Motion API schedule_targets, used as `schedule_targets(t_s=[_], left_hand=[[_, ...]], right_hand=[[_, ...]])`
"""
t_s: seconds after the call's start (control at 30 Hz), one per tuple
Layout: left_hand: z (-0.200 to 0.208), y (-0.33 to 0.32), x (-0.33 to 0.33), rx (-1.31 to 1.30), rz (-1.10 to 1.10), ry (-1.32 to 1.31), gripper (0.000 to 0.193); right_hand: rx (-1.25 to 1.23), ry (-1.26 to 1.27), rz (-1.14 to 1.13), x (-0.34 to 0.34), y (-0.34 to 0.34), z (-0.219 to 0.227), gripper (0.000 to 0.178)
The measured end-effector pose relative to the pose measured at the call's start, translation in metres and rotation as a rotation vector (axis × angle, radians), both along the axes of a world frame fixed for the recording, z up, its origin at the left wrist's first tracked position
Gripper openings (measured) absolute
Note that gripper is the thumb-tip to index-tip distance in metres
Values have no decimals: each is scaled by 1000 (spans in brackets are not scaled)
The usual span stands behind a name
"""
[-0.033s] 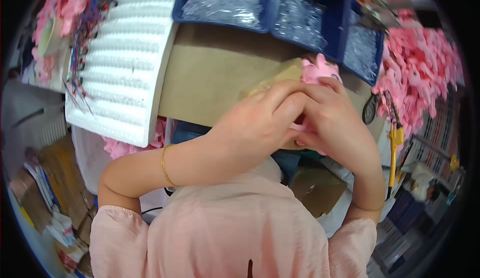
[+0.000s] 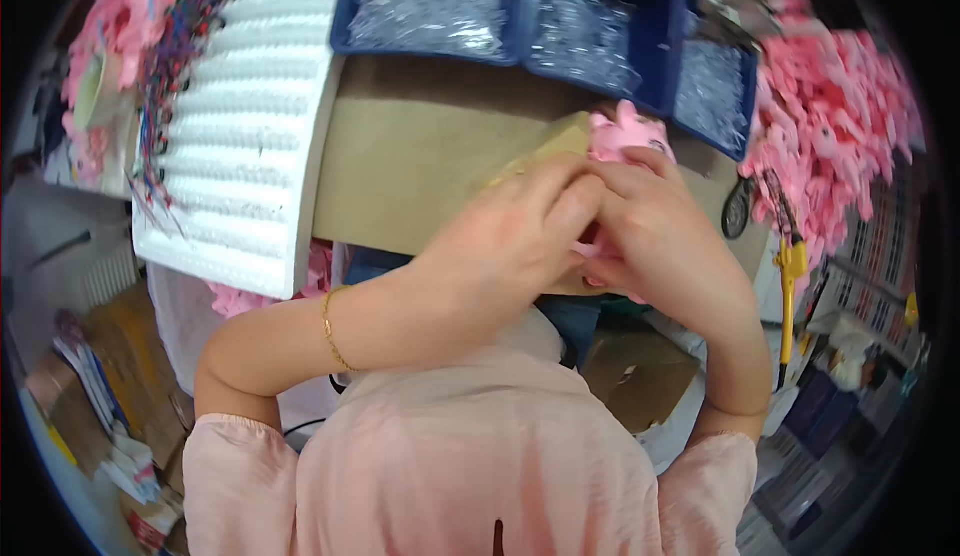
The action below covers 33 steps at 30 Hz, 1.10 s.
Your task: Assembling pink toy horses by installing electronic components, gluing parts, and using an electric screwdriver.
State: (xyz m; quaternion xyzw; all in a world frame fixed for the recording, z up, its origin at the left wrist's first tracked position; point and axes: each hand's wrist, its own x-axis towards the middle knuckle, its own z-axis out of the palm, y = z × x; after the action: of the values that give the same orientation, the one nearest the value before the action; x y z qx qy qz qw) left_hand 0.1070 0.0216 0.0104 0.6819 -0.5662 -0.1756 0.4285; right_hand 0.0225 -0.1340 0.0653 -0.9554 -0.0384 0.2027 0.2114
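Note:
Both my hands are closed together around a small pink animal-shaped toy (image 2: 628,134), right of the middle over the front of the work surface. Its eared head sticks out above my fingers, and more pink shows in the gap between my palms. My left hand (image 2: 515,224) bends in from the left, fingers curled at the toy, their tips hidden. My right hand (image 2: 672,231) wraps the toy's right side, fingers bent over it. What the fingertips press on is hidden. A yellowish block or sheet (image 2: 545,151) lies just behind my left hand.
A white ridged foam tray (image 2: 240,136) stands at left, with bundled coloured wires (image 2: 160,106) along its edge. Blue bins (image 2: 520,56) of clear plastic pieces line the back. Pink toys (image 2: 835,136) heap at right, near a yellow-handled tool (image 2: 790,266) and black scissor handles (image 2: 737,208).
The whole view has shifted slightly, with the bins and toy a little further left and up. Both hands keep their hold on the toy.

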Motion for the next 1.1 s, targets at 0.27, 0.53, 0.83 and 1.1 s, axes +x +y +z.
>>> schedule_targets(t_s=[0.27,0.53,0.83,1.1], left_hand=[[25,-33,16,354,-410,-397,71],[29,-37,10,271,-350,-553,54],[27,-35,9,298,-339,-600,60],[26,-42,9,227,-377,-579,46]], right_hand=[[675,-35,-999,-111,18,-25,21],[1440,52,-1375,-89,62,-41,19],[1167,110,-1158,-99,23,-34,17],[82,-598,-653,1,-45,-71,27]])
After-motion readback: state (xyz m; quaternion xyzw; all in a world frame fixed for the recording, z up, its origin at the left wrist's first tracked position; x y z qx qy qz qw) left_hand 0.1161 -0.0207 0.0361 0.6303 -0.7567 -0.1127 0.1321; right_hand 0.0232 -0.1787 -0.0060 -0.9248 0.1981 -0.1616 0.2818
